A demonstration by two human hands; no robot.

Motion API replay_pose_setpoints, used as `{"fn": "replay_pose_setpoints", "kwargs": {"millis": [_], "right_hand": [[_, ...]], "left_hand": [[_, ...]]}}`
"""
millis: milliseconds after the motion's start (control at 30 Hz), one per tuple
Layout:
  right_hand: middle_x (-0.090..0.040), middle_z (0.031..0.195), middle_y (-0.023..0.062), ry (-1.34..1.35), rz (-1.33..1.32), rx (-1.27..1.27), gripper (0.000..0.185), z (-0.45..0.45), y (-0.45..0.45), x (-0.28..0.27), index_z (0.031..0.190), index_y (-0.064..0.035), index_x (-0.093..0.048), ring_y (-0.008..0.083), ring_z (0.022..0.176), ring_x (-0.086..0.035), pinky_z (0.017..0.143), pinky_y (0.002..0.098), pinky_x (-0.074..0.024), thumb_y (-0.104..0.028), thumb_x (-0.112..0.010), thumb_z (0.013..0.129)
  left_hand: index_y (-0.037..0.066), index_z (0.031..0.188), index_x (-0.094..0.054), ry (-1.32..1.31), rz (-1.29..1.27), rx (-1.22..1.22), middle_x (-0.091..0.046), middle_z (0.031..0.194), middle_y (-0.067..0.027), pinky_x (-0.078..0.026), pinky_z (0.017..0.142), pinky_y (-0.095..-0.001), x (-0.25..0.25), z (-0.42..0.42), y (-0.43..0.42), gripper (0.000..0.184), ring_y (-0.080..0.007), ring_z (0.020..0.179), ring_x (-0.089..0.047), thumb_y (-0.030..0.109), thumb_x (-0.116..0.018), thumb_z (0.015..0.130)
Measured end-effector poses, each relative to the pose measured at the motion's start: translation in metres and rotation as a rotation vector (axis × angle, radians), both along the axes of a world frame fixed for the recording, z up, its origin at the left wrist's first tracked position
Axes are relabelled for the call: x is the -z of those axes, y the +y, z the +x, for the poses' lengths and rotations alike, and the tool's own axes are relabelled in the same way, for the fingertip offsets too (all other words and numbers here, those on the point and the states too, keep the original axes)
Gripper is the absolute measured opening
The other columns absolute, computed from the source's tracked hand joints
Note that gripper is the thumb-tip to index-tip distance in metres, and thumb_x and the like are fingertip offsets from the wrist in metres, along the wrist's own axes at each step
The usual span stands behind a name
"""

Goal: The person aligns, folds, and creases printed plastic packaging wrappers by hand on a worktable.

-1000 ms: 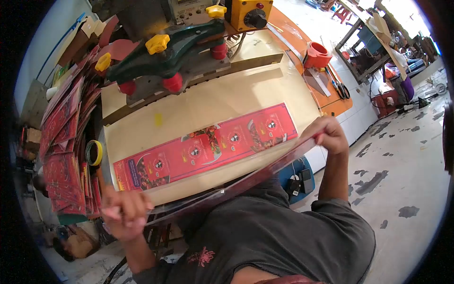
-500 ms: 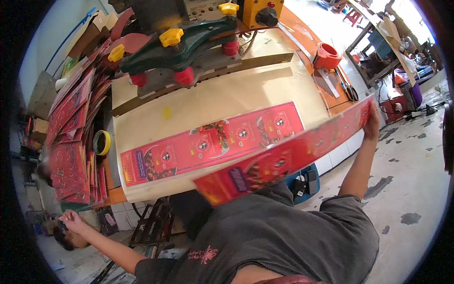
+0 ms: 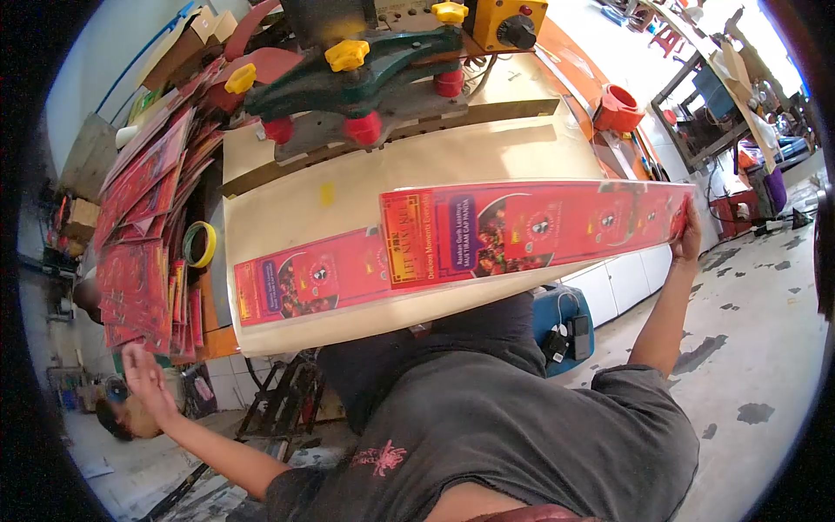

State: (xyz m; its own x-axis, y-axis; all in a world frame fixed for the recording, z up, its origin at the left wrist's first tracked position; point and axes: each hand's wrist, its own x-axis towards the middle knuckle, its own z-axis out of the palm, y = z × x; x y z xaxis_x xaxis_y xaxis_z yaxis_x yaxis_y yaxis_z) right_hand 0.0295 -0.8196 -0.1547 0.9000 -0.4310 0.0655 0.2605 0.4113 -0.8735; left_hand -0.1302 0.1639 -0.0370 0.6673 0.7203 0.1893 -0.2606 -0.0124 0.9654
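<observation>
My right hand [image 3: 687, 230] is closed on the right end of a long red printed strip [image 3: 557, 228] with a clear shiny edge. The strip is held up over the front of the cream work surface [image 3: 296, 204]. Beneath it, a second red printed strip [image 3: 317, 274] lies flat, its right part hidden. My left hand [image 3: 150, 383] is open and holds nothing; it is below the pile of red printed sheets [image 3: 135, 278] at the left. Behind the strips stands a green press with yellow knobs [image 3: 348, 56] and red feet.
A yellow tape roll [image 3: 201, 244] lies beside the pile. At the back are a yellow control box [image 3: 509, 24] and, to the right, a red tape dispenser [image 3: 618, 109]. A blue container [image 3: 561, 326] with chargers stands below the table's front edge. Another person [image 3: 130, 418] is at lower left.
The held strip has swung from edge-on near my lap to up over the work surface, its printed face showing. My left hand let go of it and moved away left; my right hand moved right.
</observation>
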Motion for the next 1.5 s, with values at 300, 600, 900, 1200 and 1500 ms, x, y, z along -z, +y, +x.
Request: {"fn": "replay_pose_setpoints", "kwargs": {"millis": [300,600,900,1200,1500], "right_hand": [[-0.070,0.120,0.0085,0.010,-0.038,-0.225,0.031,0.009,0.064,-0.002,0.128,-0.0019,-0.062,0.0156,0.106,-0.069,0.091,0.0322,-0.0571,-0.023,-0.056,0.106],[-0.068,0.123,0.0127,0.037,-0.014,-0.289,0.037,-0.001,0.186,-0.059,0.131,0.0015,-0.058,0.0182,0.107,-0.069,0.093,0.0345,-0.0569,-0.025,-0.056,0.105],[-0.069,0.119,0.0126,0.167,0.026,-0.385,0.042,-0.006,0.292,-0.071,0.132,0.0062,-0.057,0.0154,0.103,-0.068,0.093,0.0314,-0.0546,-0.026,-0.059,0.104],[-0.068,0.121,0.0135,0.075,0.493,-0.708,0.044,-0.003,0.342,-0.094,0.133,0.0037,-0.054,0.0206,0.108,-0.069,0.094,0.0355,-0.0564,-0.030,-0.056,0.105],[-0.072,0.108,0.0176,0.136,0.067,-0.623,0.037,-0.015,0.369,-0.078,0.120,0.0052,-0.060,0.0250,0.090,-0.073,0.073,0.0395,-0.0623,-0.022,-0.069,0.097]], "left_hand": [[0.001,0.139,-0.058,0.813,0.453,0.721,-0.070,0.116,-0.0107,-0.051,0.086,-0.0295,-0.016,-0.011,-0.075,0.049,-0.0166,0.098,-0.064,0.012,-0.068,0.093],[-0.008,0.134,-0.059,0.551,0.406,1.193,-0.064,0.134,-0.0213,-0.046,0.106,-0.0386,0.013,0.032,-0.195,0.079,-0.0281,0.127,-0.062,0.049,-0.079,0.083],[-0.008,0.124,-0.058,0.008,-0.322,0.805,-0.071,0.114,-0.0218,-0.058,0.084,-0.0380,0.074,0.052,-0.285,0.058,-0.0335,0.104,-0.071,0.044,-0.064,0.099],[0.005,0.103,-0.065,0.055,-0.431,0.245,-0.070,0.087,-0.0054,-0.047,0.058,-0.0268,0.082,0.052,-0.273,0.023,-0.0139,0.067,-0.063,0.027,-0.062,0.104],[0.002,0.117,-0.065,-0.003,-0.507,0.285,-0.070,0.089,-0.0047,-0.044,0.053,-0.0229,0.104,0.048,-0.264,0.028,-0.0096,0.069,-0.060,0.027,-0.061,0.104]]}}
